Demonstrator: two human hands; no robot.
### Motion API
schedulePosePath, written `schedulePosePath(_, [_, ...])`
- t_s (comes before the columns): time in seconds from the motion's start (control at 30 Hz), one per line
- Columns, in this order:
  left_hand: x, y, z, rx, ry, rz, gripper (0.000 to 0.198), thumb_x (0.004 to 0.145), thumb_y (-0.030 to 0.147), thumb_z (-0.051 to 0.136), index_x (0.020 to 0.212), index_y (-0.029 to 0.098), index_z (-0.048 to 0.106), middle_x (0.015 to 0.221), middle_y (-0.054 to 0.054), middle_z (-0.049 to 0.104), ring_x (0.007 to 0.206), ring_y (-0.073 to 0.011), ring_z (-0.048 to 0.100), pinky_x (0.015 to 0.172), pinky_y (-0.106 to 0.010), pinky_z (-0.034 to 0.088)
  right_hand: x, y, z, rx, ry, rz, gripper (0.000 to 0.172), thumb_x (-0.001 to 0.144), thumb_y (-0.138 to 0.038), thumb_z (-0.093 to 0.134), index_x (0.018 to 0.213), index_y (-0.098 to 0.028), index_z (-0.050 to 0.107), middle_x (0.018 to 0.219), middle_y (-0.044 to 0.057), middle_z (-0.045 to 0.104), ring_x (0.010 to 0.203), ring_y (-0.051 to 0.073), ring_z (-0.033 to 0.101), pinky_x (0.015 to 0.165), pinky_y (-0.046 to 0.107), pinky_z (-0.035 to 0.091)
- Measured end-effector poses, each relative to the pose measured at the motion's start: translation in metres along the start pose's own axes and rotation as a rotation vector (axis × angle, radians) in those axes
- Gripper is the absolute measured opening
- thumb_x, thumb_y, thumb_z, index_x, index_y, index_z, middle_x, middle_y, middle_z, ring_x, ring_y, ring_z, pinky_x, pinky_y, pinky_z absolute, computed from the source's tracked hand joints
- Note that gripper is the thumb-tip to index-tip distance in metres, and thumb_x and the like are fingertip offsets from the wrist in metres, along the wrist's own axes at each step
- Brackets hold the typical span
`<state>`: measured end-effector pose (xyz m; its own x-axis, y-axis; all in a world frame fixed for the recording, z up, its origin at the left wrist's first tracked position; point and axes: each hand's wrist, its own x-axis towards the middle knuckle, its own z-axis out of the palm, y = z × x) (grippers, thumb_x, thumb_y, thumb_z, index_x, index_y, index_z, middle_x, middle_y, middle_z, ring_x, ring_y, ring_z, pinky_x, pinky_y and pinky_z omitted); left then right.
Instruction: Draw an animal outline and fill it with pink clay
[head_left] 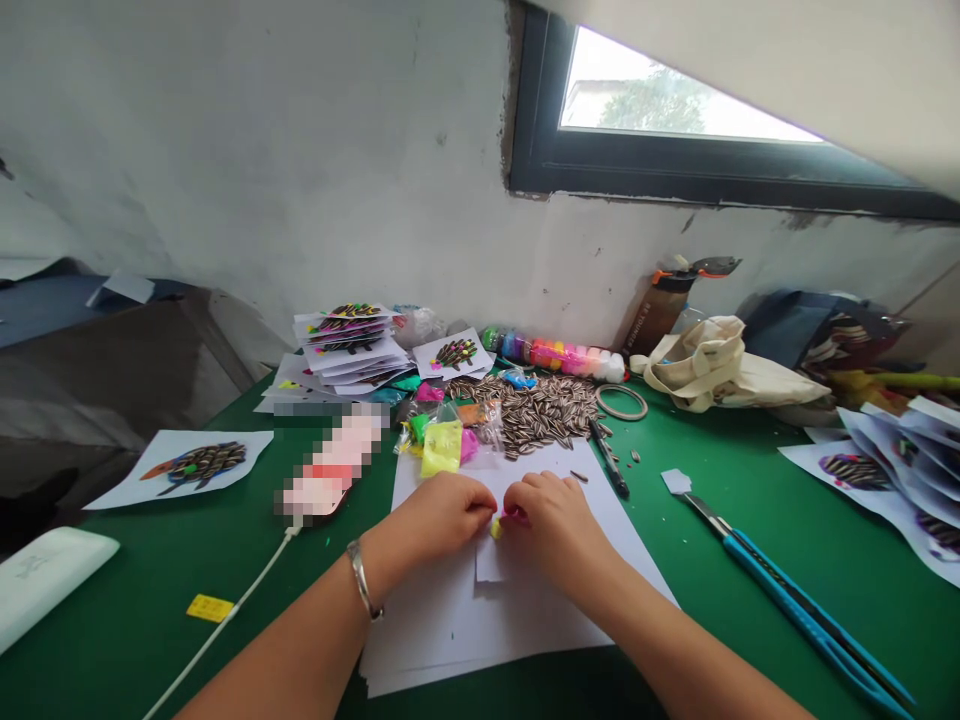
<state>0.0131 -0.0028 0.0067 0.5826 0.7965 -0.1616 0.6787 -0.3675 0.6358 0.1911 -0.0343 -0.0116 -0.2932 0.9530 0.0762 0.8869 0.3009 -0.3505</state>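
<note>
My left hand [450, 512] is closed in a pinch over the white paper sheets [420, 625]; what lies between its fingertips is hidden. Right beside those fingertips is a small piece of yellow clay [496, 528]. Curled just across from it, my right hand [556, 520] has its fingers on a bit of pink clay [515, 518], which they partly cover. Beneath both hands a small white card [491, 566] rests on the larger sheets. Beyond the hands sit bags of soft clay, with a yellow bag [442, 447] in front.
Striped sunflower seeds [540, 405] are heaped at the back. A black pen [609, 460] and a blue utility knife [795, 590] lie rightward. Seed-decorated cards [349, 350] are stacked back left. A white cable [225, 625] crosses the green table [300, 590].
</note>
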Motion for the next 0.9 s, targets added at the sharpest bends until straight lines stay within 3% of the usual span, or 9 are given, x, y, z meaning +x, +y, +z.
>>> schedulePosePath(0.37, [-0.003, -0.002, 0.003, 0.249, 0.009, 0.163, 0.023, 0.077, 0.013, 0.048, 0.059, 0.019, 0.062, 0.059, 0.000, 0.060, 0.057, -0.0137, 0.046, 0.054, -0.026, 0.025, 0.003, 0.005, -0.017, 0.030, -0.031, 0.012, 0.023, 0.083, -0.011, 0.056, 0.082, -0.024, 0.074, 0.081, 0.002, 0.068, 0.083, 0.017, 0.056, 0.069, 0.029, 0.026])
schedulePosePath(0.53, [-0.002, -0.003, 0.002, 0.299, 0.002, 0.206, 0.024, 0.080, 0.014, 0.048, 0.060, 0.019, 0.060, 0.061, 0.000, 0.059, 0.059, -0.0142, 0.046, 0.054, -0.026, 0.026, -0.005, -0.002, -0.025, -0.006, -0.012, -0.048, 0.031, 0.081, -0.005, 0.051, 0.082, -0.024, 0.075, 0.083, 0.004, 0.068, 0.084, 0.019, 0.056, 0.072, 0.030, 0.031])
schedulePosePath(0.73, [-0.004, -0.004, 0.005, 0.308, 0.031, 0.226, 0.025, 0.086, 0.018, 0.050, 0.066, 0.019, 0.065, 0.065, -0.002, 0.062, 0.062, -0.0154, 0.050, 0.056, -0.026, 0.028, -0.031, 0.004, -0.007, 0.018, 0.087, -0.036, 0.038, 0.077, 0.001, 0.053, 0.094, -0.026, 0.073, 0.090, 0.004, 0.067, 0.087, 0.020, 0.052, 0.077, 0.030, 0.035])
schedulePosePath(0.9, [-0.005, -0.003, 0.007, 0.357, 0.038, 0.237, 0.026, 0.087, 0.016, 0.051, 0.066, 0.019, 0.065, 0.066, -0.002, 0.061, 0.065, -0.0160, 0.053, 0.058, -0.026, 0.032, -0.034, 0.011, 0.007, 0.022, 0.172, -0.082, 0.041, 0.078, 0.000, 0.054, 0.104, -0.027, 0.071, 0.096, 0.005, 0.066, 0.089, 0.021, 0.051, 0.078, 0.031, 0.036])
